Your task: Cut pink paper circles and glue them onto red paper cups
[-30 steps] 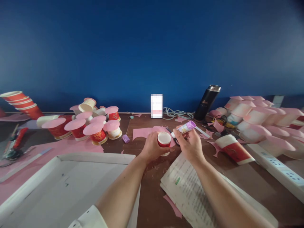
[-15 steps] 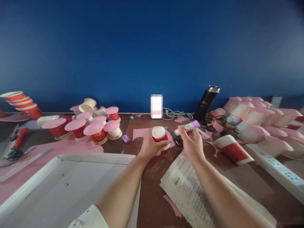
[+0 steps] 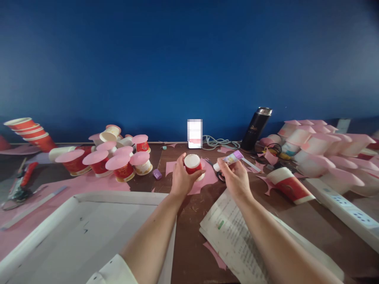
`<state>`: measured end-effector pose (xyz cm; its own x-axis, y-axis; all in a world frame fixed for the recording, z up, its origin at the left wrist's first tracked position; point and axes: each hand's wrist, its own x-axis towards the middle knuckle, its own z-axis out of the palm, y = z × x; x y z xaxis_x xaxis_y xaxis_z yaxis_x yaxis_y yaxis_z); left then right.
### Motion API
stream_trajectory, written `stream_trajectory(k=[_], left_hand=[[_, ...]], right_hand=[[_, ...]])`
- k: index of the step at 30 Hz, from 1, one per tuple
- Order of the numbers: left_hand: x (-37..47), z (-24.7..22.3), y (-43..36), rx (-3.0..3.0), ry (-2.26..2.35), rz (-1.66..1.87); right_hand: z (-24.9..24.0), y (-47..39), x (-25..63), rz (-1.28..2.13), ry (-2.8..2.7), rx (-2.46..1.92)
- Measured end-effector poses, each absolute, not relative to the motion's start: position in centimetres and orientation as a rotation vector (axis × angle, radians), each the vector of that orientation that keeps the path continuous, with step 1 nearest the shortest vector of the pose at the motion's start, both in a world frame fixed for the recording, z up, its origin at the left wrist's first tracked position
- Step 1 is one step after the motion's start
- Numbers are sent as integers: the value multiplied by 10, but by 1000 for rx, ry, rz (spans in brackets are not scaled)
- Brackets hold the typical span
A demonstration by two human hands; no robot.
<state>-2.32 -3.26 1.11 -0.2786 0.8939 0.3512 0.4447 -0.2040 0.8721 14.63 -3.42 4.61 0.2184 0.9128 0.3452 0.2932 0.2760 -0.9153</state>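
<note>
My left hand (image 3: 184,177) is wrapped round a red paper cup (image 3: 193,164), whose pale round end faces up. Beneath the cup lies a cut sheet of pink paper (image 3: 209,176). In my right hand (image 3: 236,175) is a glue stick (image 3: 229,158) with a white and purple barrel, tilted so its white end points left toward the cup but stays apart from it. Scissors (image 3: 219,174) lie partly hidden behind my right hand. A small purple cap (image 3: 157,174) rests on the table to the left of my left hand.
Several cups topped with pink discs (image 3: 120,162) stand at left, beside stacked red cups (image 3: 35,133). A white tray (image 3: 118,197) fills the front left. Rightward are a newspaper (image 3: 233,232), a lying cup (image 3: 291,185), a black flask (image 3: 257,128), a power strip (image 3: 340,205) and pink-topped cups (image 3: 322,146).
Both hands have shifted slightly to the left, carrying the cup and the glue stick. More of the pink sheet shows between them. The camera view has moved a little.
</note>
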Motion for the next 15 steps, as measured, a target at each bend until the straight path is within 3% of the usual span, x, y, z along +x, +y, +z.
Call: stream_trajectory(k=[15], left_hand=[[-22, 12, -34, 1583, 1636, 1391]], right_hand=[[46, -35, 145, 654, -1338, -1229]])
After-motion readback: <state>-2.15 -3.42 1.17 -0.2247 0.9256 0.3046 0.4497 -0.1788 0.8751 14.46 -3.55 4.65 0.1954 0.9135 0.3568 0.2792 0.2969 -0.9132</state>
